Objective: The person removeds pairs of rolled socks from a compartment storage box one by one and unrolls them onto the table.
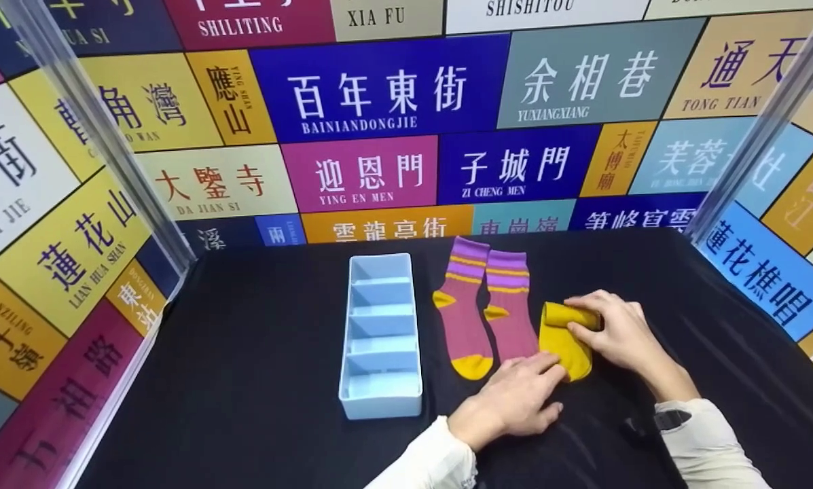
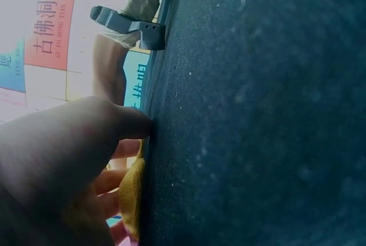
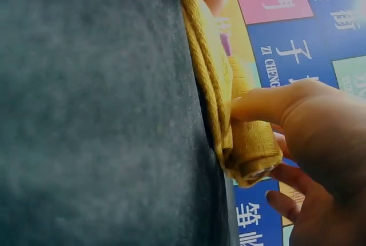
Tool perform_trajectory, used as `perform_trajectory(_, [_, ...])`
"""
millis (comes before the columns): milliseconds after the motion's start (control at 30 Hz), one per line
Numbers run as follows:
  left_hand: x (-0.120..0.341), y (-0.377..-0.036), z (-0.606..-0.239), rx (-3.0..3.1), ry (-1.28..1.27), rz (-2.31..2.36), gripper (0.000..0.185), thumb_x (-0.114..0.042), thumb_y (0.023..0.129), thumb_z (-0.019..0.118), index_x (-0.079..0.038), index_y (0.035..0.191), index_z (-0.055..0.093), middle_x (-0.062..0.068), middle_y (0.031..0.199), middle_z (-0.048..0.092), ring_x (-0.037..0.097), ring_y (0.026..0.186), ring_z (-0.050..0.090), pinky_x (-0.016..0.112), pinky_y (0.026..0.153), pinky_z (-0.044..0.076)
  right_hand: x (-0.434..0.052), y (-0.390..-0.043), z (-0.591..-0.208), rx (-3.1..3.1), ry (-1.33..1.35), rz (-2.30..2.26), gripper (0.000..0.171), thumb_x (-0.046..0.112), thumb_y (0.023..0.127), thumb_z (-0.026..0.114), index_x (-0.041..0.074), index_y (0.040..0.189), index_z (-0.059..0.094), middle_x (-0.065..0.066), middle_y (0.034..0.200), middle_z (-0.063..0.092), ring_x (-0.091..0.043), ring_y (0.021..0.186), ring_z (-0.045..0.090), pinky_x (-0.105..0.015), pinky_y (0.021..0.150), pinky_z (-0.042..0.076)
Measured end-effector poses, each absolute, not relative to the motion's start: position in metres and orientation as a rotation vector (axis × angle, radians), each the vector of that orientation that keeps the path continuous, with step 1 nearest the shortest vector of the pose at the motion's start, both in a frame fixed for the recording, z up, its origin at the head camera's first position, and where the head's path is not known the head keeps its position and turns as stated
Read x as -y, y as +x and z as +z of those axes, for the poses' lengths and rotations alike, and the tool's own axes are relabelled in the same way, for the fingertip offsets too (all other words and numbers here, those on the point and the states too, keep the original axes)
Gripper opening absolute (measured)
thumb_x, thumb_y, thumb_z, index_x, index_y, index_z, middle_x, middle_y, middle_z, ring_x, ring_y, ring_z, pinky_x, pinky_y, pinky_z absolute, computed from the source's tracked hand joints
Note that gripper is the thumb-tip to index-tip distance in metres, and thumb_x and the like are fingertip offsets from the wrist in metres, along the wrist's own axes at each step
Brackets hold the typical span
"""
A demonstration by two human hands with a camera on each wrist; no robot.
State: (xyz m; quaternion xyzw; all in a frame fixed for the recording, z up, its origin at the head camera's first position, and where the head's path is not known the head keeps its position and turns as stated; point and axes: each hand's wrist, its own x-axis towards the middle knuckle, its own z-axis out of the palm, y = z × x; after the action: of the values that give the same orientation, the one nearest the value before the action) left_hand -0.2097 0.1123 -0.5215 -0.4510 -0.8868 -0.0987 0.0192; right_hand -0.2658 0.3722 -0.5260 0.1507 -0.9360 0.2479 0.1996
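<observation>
A yellow sock (image 1: 564, 350) lies on the black cloth, its far end rolled up and its near end flat. My right hand (image 1: 627, 339) holds the roll between thumb and fingers; the right wrist view shows the thumb against the rolled fabric (image 3: 254, 143). Fingers of my left hand (image 1: 511, 401) rest, fairly straight, on the sock's near end, with the thumb apart from it. In the left wrist view a strip of yellow fabric (image 2: 131, 197) shows beside those fingers. Two pink socks (image 1: 464, 319) with purple striped cuffs lie flat to the left, one partly under the left hand.
A light blue box (image 1: 381, 407) with several compartments stands left of the pink socks. Black cloth (image 1: 243, 380) covers the table. Behind it rises a wall of colourful signs (image 1: 379, 88), with clear upright posts (image 1: 752, 136) at the corners.
</observation>
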Motion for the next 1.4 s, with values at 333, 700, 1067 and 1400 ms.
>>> perform_trajectory(333, [-0.113,-0.207,-0.521,2.779,-1.364,-0.327,0.060,-0.045,0.105,0.066,-0.024,0.158,0.047,-0.010,0.160,0.055,0.007,0.154,0.046,0.031,0.125,0.039,-0.371,-0.269,-0.523,2.659,0.367,0.646,0.025,0.029,0.097,0.083,0.012,0.115,0.081,-0.014,0.125,0.076,-0.040,0.112,0.067,-0.056,0.092,0.044])
perform_trajectory(700, [-0.114,-0.208,-0.520,2.778,-1.387,-0.214,0.058,-0.047,0.106,0.062,-0.025,0.159,0.052,-0.010,0.165,0.052,0.008,0.158,0.043,0.031,0.127,0.038,-0.364,-0.281,-0.518,2.620,0.385,0.516,0.019,0.013,0.094,0.083,0.012,0.112,0.078,-0.012,0.117,0.074,-0.039,0.111,0.064,-0.057,0.091,0.041])
perform_trajectory(1067, [-0.113,-0.210,-0.520,2.767,-1.420,-0.201,0.056,-0.047,0.107,0.063,-0.028,0.158,0.053,-0.012,0.164,0.053,0.008,0.157,0.044,0.030,0.127,0.039,-0.363,-0.293,-0.512,2.771,0.405,0.462,0.038,0.016,0.092,0.080,0.006,0.127,0.071,-0.016,0.121,0.076,-0.039,0.108,0.070,-0.056,0.091,0.041])
perform_trajectory(1400, [-0.110,-0.210,-0.519,2.712,-1.441,-0.191,0.055,-0.046,0.106,0.065,-0.025,0.156,0.056,-0.009,0.162,0.056,0.009,0.155,0.047,0.030,0.125,0.041,-0.360,-0.306,-0.516,2.714,0.356,0.489,0.022,0.013,0.095,0.078,0.010,0.114,0.069,-0.013,0.112,0.068,-0.037,0.097,0.062,-0.055,0.085,0.050])
